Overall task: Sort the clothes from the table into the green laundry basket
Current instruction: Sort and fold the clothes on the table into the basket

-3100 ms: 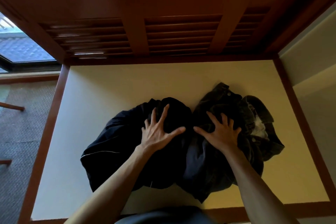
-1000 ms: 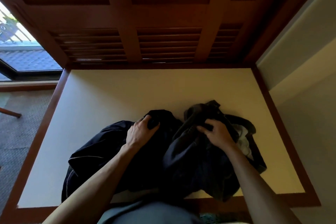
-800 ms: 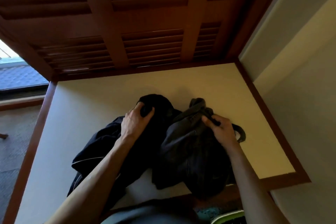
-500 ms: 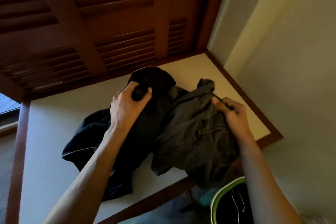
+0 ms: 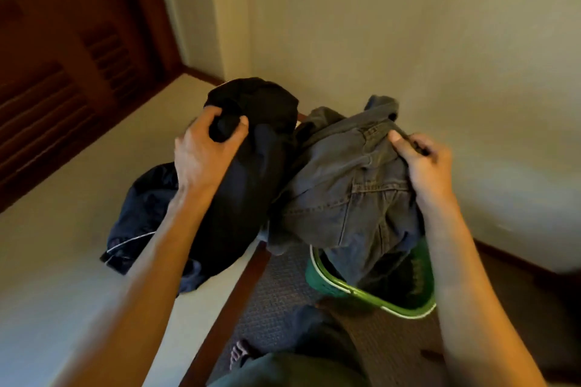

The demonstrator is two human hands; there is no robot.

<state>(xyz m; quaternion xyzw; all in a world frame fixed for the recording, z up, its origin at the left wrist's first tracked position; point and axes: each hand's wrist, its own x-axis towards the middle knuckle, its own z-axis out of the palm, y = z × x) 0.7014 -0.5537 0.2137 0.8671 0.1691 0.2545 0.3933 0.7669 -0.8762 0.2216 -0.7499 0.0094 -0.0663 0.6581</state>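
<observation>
Both garments have come up and swung right since half a second ago — the grey jeans [image 5: 349, 195] now hang over the green laundry basket [image 5: 405, 308] on the carpet. The right hand [image 5: 421, 166] pinches their waistband with curled fingers; the left hand [image 5: 204, 154] grips the black garment [image 5: 248, 185], its tail still trailing on the counter [image 5: 63, 198].

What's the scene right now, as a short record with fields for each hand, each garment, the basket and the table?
left hand: grips the black garment
right hand: grips the grey jeans
black garment: lower part lies on the table
grey jeans: hang past the table edge over the green laundry basket
green laundry basket: on the carpet beside the table
</observation>
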